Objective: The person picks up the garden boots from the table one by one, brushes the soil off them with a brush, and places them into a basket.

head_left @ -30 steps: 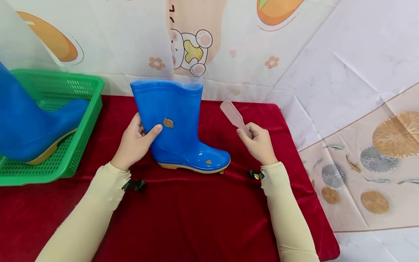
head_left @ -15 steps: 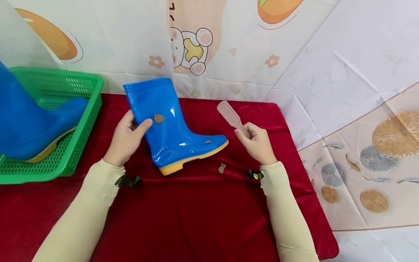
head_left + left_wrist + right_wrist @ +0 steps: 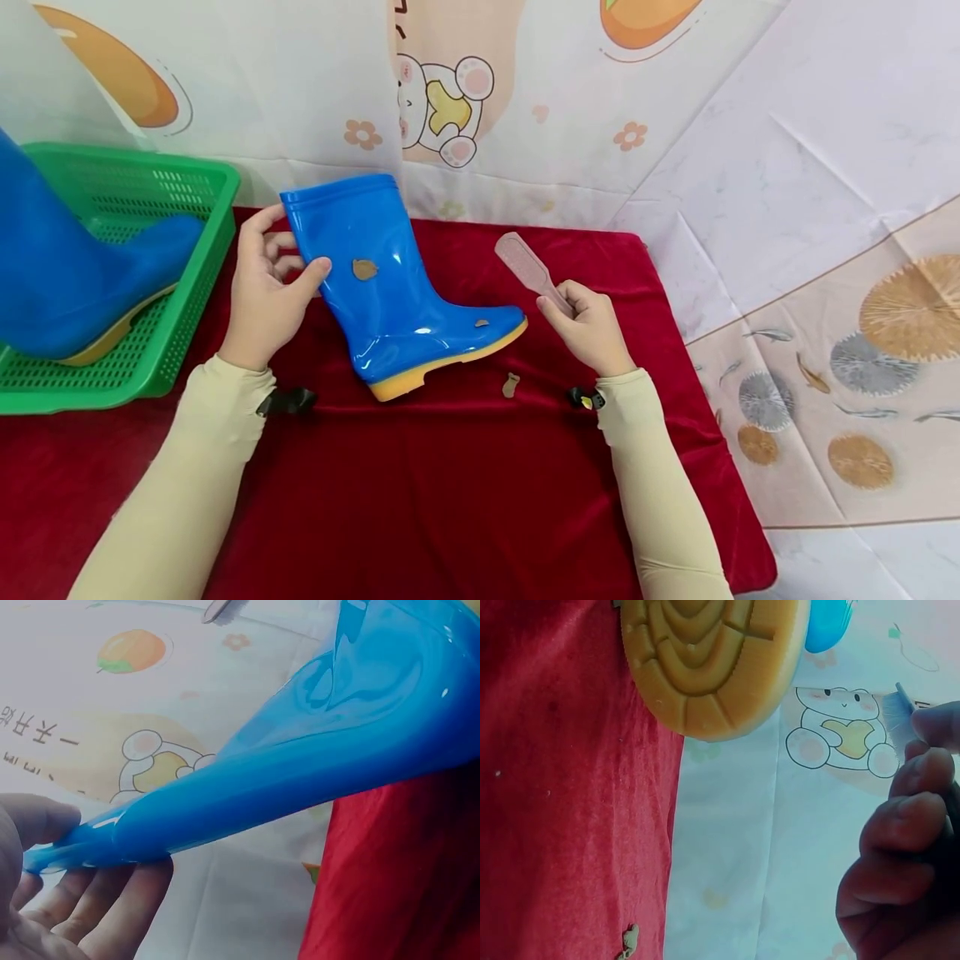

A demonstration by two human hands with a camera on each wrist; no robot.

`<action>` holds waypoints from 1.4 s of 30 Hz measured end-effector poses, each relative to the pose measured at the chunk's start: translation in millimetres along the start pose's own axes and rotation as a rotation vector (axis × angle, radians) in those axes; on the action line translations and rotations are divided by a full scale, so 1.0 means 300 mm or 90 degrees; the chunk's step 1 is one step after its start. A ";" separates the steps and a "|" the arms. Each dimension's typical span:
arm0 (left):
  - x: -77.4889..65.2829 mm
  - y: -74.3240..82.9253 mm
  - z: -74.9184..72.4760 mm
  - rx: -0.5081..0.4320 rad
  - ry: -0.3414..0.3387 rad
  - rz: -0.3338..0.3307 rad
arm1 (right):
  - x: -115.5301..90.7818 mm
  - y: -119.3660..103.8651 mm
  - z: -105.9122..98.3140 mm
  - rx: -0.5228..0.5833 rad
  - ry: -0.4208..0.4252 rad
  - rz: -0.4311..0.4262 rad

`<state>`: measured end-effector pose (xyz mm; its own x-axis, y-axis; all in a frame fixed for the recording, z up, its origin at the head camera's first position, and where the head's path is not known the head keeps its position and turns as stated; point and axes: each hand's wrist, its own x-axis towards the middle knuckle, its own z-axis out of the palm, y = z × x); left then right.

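A printed sheet (image 3: pixel 555 67) rises behind a red cloth (image 3: pixel 450 500); at the cloth's left stands a green basket (image 3: pixel 225 200) with the other boot (image 3: pixel 45 258) in it; right of the basket, over the cloth, is the blue boot (image 3: pixel 390 308), tilted with its toe raised, its yellow sole showing; whether its heel touches the cloth I cannot tell; the left hand (image 3: pixel 262 292) pinches the shaft's rear edge between thumb and fingers; the right hand (image 3: pixel 592 329) grips the brush (image 3: pixel 525 263) by its handle, apart from the toe; brown patches (image 3: pixel 365 269) mark shaft and toe; a brown scrap (image 3: pixel 510 385) lies below the toe
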<state>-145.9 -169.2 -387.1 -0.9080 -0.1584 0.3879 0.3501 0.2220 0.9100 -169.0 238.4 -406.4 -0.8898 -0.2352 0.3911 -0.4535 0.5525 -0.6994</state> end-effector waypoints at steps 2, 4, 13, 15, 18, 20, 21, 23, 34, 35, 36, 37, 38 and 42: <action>0.002 -0.001 -0.002 -0.018 -0.007 -0.003 | -0.001 -0.002 0.002 0.001 -0.001 0.003; 0.005 -0.002 -0.007 -0.058 -0.022 -0.010 | -0.001 -0.003 0.004 0.004 -0.002 0.004; 0.006 0.019 -0.036 -0.229 -0.068 -0.071 | -0.001 -0.007 0.016 0.014 -0.010 -0.006; 0.008 0.015 -0.037 -0.236 -0.075 -0.072 | -0.001 -0.008 0.020 0.018 -0.011 -0.005; 0.008 0.009 -0.040 -0.243 -0.079 -0.073 | 0.001 -0.010 0.033 0.031 -0.017 -0.004; 0.007 0.007 -0.040 -0.248 -0.084 -0.073 | 0.005 -0.014 0.044 0.043 -0.021 -0.007; 0.007 0.006 -0.040 -0.250 -0.087 -0.075 | 0.007 -0.018 0.049 0.049 -0.023 -0.009; 0.009 0.004 -0.036 -0.263 -0.102 -0.085 | 0.011 -0.027 0.057 0.062 -0.028 -0.012; 0.005 0.014 -0.013 -0.383 -0.085 -0.112 | 0.007 -0.115 0.100 0.131 -0.095 -0.030; 0.004 0.017 -0.011 -0.386 -0.078 -0.111 | 0.001 -0.120 0.100 0.129 -0.117 -0.026; 0.003 0.020 -0.009 -0.387 -0.071 -0.111 | -0.004 -0.124 0.099 0.126 -0.142 -0.021; 0.001 0.022 -0.008 -0.387 -0.067 -0.109 | -0.010 -0.125 0.097 0.121 -0.168 -0.011; 0.000 0.024 -0.006 -0.387 -0.063 -0.106 | -0.016 -0.124 0.094 0.117 -0.194 0.001; -0.001 0.025 -0.006 -0.384 -0.049 -0.094 | -0.027 -0.119 0.073 0.098 -0.280 0.047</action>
<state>-142.6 -169.1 -380.3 -0.9629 -0.0705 0.2605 0.2672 -0.3831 0.8842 -146.7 203.2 -397.7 -0.8419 -0.5350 0.0697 -0.3614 0.4634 -0.8091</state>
